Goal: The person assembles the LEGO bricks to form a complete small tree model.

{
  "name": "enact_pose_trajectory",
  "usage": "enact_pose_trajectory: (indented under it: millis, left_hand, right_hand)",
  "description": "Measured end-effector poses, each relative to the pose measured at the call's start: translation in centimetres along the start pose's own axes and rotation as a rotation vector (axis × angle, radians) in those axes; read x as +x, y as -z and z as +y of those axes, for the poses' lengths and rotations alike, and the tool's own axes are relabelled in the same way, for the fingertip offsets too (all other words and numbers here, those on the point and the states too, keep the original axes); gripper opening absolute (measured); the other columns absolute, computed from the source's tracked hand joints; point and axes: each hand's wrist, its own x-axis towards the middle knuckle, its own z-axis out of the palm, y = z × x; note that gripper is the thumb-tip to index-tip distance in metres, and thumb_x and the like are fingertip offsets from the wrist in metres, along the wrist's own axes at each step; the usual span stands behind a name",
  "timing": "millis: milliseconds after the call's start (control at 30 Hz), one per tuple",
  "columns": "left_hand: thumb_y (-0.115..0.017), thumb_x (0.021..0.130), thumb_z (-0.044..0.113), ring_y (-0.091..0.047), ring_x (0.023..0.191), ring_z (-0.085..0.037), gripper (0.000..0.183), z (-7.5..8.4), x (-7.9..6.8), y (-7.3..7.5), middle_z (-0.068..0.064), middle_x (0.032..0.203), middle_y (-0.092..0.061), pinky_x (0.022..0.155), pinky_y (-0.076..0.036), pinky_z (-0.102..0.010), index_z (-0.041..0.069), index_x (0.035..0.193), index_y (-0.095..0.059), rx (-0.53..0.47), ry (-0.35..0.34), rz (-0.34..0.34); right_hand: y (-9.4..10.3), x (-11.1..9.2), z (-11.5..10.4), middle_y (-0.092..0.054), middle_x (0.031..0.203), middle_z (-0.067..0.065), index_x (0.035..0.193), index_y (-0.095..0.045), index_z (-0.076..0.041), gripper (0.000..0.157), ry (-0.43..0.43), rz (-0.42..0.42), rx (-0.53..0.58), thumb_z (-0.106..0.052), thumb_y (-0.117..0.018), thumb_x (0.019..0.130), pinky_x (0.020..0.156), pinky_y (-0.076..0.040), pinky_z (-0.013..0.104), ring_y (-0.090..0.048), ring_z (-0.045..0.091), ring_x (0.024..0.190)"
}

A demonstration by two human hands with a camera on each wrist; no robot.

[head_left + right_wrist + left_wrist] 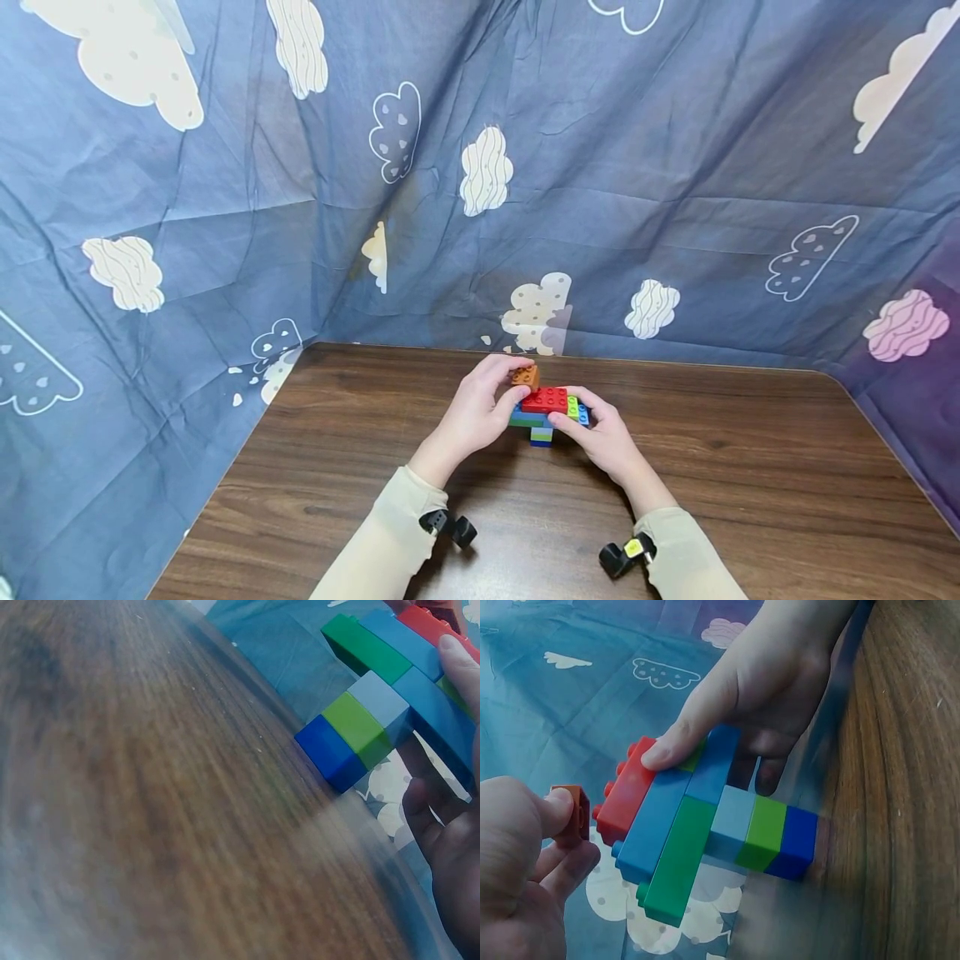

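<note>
My left hand (pixel 478 406) pinches a small orange building brick (pixel 527 377) between thumb and fingers, at the left end of a brick model and a little above it. In the left wrist view a gap shows between the orange brick and the studs of the red brick (pixel 628 793). My right hand (pixel 606 433) grips the model's right side, thumb on the red brick. Beneath the red brick lie blue bricks (pixel 654 817), a green brick (pixel 679 859) and a lime brick (pixel 573 407). A narrow column of light blue, lime and dark blue bricks (pixel 799 840) carries them.
The model stands on a dark wooden table (pixel 315 492). A blue cloth (pixel 420 275) with cloud prints hangs behind the table and along its sides. Black straps with small devices (pixel 626 557) sit at both sleeve cuffs.
</note>
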Motion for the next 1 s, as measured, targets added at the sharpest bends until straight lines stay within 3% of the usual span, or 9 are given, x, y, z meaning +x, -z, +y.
enact_pose_trajectory:
  millis: [200, 500, 733, 1000]
  left_hand:
    - [-0.075, 0.105, 0.014, -0.067, 0.120, -0.023, 0.038, 0.3, -0.1, -0.4, -0.010, 0.135, -0.068, 0.104, -0.057, -0.034, 0.006, 0.141, -0.068, 0.022, -0.003, -0.042]
    - [-0.077, 0.104, 0.020, -0.061, 0.124, -0.025, 0.039, 0.6, -0.2, -0.9, -0.007, 0.135, -0.070, 0.108, -0.051, -0.045, 0.008, 0.141, -0.071, 0.069, -0.011, -0.042]
    - [-0.076, 0.105, 0.023, -0.059, 0.123, -0.025, 0.040, 0.6, -0.2, -1.3, -0.006, 0.135, -0.069, 0.106, -0.051, -0.043, 0.010, 0.142, -0.070, 0.079, 0.000, -0.069]
    - [-0.076, 0.105, 0.023, -0.060, 0.123, -0.025, 0.039, 0.5, -0.3, -1.7, -0.006, 0.136, -0.070, 0.107, -0.051, -0.042, 0.010, 0.141, -0.071, 0.086, -0.011, -0.042]
  right_hand:
    - [-0.1, 0.1, 0.2, -0.074, 0.122, 0.008, 0.136, -0.071, -0.015, 0.035, 0.014, -0.001, 0.000, -0.020, -0.080, 0.102, 0.086, -0.056, 0.029, -0.068, 0.018, 0.102]
    - [0.0, 0.1, 0.3, -0.073, 0.122, 0.007, 0.135, -0.071, -0.017, 0.035, 0.004, -0.008, -0.001, -0.021, -0.080, 0.102, 0.087, -0.057, 0.030, -0.068, 0.020, 0.103]
    - [-0.1, 0.0, 0.1, -0.073, 0.123, 0.011, 0.136, -0.070, -0.014, 0.034, 0.014, -0.006, 0.001, -0.019, -0.079, 0.103, 0.089, -0.057, 0.029, -0.067, 0.019, 0.105]
    - [-0.1, -0.1, 0.1, -0.073, 0.123, 0.011, 0.136, -0.070, -0.014, 0.033, 0.017, -0.010, 0.007, -0.018, -0.078, 0.104, 0.089, -0.057, 0.029, -0.067, 0.019, 0.105]
